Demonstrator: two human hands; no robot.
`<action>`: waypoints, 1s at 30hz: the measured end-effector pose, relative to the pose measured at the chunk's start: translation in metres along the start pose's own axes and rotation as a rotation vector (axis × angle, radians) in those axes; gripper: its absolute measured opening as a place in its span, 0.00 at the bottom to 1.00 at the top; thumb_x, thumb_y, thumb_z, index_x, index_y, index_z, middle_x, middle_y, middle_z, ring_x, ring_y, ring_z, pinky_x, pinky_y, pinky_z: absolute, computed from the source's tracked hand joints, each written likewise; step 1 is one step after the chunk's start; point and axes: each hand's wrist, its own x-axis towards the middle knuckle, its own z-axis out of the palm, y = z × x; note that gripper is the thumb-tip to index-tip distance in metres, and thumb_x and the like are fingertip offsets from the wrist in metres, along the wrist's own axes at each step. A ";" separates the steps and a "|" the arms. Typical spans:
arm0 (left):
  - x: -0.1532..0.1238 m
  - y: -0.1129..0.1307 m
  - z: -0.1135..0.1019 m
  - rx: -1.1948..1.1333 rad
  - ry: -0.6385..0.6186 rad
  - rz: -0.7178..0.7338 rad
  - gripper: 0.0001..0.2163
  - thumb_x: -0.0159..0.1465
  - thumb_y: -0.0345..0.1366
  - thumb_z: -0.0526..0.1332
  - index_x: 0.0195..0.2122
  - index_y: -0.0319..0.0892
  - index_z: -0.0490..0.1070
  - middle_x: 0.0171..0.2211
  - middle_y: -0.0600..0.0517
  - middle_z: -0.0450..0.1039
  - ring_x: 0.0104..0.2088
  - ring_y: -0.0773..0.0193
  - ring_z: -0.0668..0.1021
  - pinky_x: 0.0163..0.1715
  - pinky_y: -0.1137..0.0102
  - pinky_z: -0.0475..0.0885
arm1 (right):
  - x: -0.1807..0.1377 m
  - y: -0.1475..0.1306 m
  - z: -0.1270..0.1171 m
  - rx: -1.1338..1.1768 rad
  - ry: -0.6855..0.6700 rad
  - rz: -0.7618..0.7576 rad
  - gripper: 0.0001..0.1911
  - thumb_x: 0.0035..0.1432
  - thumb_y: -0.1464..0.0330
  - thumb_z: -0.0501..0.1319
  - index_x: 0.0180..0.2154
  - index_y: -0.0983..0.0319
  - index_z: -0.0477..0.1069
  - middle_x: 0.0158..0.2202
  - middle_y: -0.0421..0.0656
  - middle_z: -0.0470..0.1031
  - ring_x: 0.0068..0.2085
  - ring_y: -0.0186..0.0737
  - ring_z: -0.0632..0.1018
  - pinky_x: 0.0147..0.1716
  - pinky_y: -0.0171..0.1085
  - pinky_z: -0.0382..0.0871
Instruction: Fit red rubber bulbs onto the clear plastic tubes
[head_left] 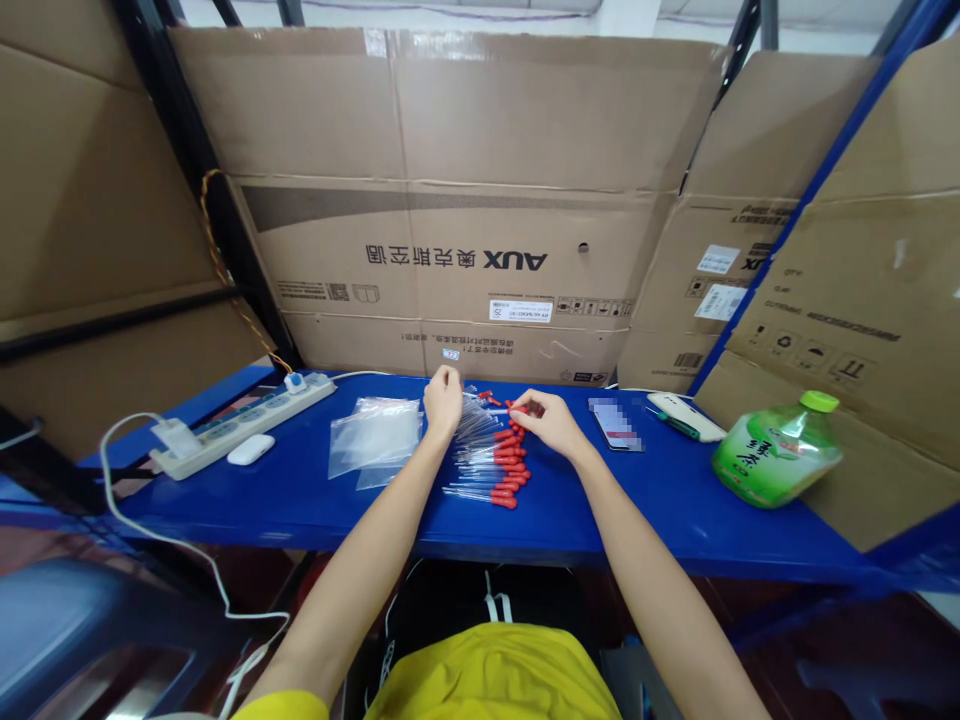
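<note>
A row of several clear glass droppers with red rubber bulbs lies on the blue shelf between my hands. My left hand rests at the far left end of the row, fingers curled over the clear tips. My right hand pinches a red bulb at the far right end of the row. A few loose red bulbs lie just behind the row.
Clear plastic bags lie left of the droppers. Further left sit a white power strip and a small white case. A phone, a white device and a green bottle lie right. Cardboard boxes wall the back.
</note>
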 end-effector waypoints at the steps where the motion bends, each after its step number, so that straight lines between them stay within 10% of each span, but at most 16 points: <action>1: 0.002 -0.002 -0.003 0.164 0.032 0.054 0.10 0.67 0.37 0.53 0.28 0.44 0.65 0.28 0.51 0.72 0.29 0.63 0.72 0.30 0.72 0.61 | -0.001 0.000 0.000 -0.011 -0.059 0.005 0.10 0.55 0.61 0.66 0.32 0.62 0.77 0.25 0.38 0.74 0.26 0.34 0.69 0.27 0.33 0.61; 7: 0.002 -0.005 -0.010 0.665 -0.226 0.207 0.10 0.66 0.43 0.57 0.35 0.47 0.75 0.36 0.48 0.80 0.39 0.55 0.79 0.37 0.67 0.64 | -0.005 0.003 0.009 -0.125 -0.268 -0.053 0.08 0.57 0.63 0.65 0.32 0.61 0.79 0.30 0.41 0.80 0.30 0.36 0.75 0.32 0.35 0.64; 14: 0.001 -0.017 -0.008 0.921 -0.594 0.233 0.11 0.57 0.49 0.67 0.35 0.49 0.80 0.39 0.46 0.81 0.42 0.50 0.80 0.41 0.64 0.69 | 0.000 0.010 0.008 -0.299 -0.111 -0.095 0.14 0.66 0.64 0.58 0.31 0.60 0.78 0.31 0.42 0.79 0.30 0.37 0.74 0.33 0.36 0.61; 23: 0.003 -0.020 -0.009 0.865 -0.634 0.306 0.05 0.60 0.40 0.66 0.33 0.47 0.79 0.38 0.47 0.81 0.42 0.53 0.80 0.38 0.66 0.69 | 0.002 0.013 0.006 -0.340 0.012 -0.103 0.14 0.67 0.64 0.56 0.32 0.60 0.76 0.32 0.42 0.80 0.31 0.38 0.75 0.33 0.35 0.62; 30: -0.003 -0.006 -0.004 0.591 -0.622 0.671 0.11 0.68 0.42 0.59 0.39 0.42 0.76 0.35 0.49 0.77 0.36 0.60 0.77 0.35 0.69 0.65 | 0.001 0.011 0.010 -0.220 0.084 -0.006 0.15 0.65 0.59 0.59 0.50 0.58 0.73 0.30 0.39 0.80 0.29 0.39 0.77 0.32 0.35 0.66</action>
